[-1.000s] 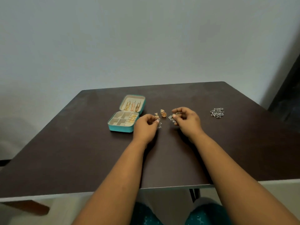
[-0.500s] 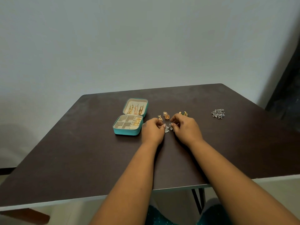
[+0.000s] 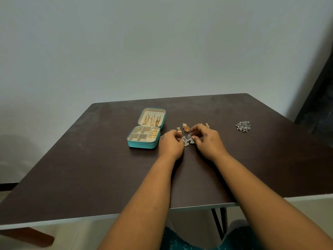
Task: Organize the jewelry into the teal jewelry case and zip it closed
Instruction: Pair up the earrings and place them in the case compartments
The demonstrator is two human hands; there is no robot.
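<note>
Both hands close together mid-table, left hand (image 3: 171, 144) & right hand (image 3: 207, 141) each pinching a silver earring (image 3: 187, 139), loose gold pcs (image 3: 186, 127) + silver pile (image 3: 243, 125) beyond still unpacked, teal jewelry case (image 3: 142, 144) left of them open, partly filled, unzipped.

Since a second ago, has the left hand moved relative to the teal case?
Yes. The left hand shifted right, away from the teal case, toward the right hand.
</note>
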